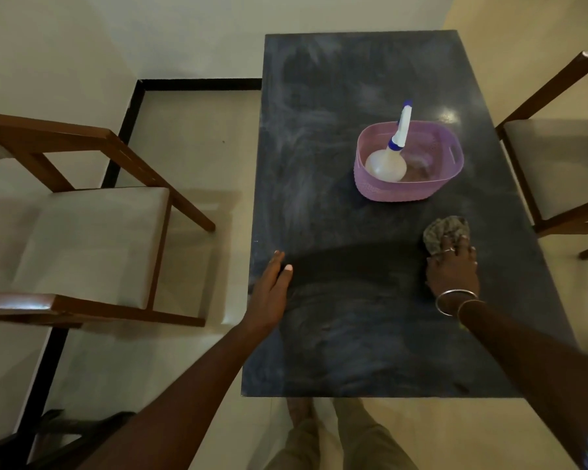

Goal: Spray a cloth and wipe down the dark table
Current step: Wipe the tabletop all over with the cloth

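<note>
The dark table (336, 130) runs away from me, smeared with pale streaks at the far end and darker near me. My right hand (454, 269) presses a crumpled grey-brown cloth (445, 232) onto the table's right side, fingers curled over it. My left hand (272, 293) rests flat on the table's left edge, fingers straight. A spray bottle (392, 154) with a white and blue nozzle leans inside a purple basket (367, 184) at mid-table.
A wooden chair (92, 242) with a pale seat stands to the left of the table. Another chair (557, 171) stands to the right. A black floor border (123, 130) runs along the wall. My feet (299, 412) show below the near table edge.
</note>
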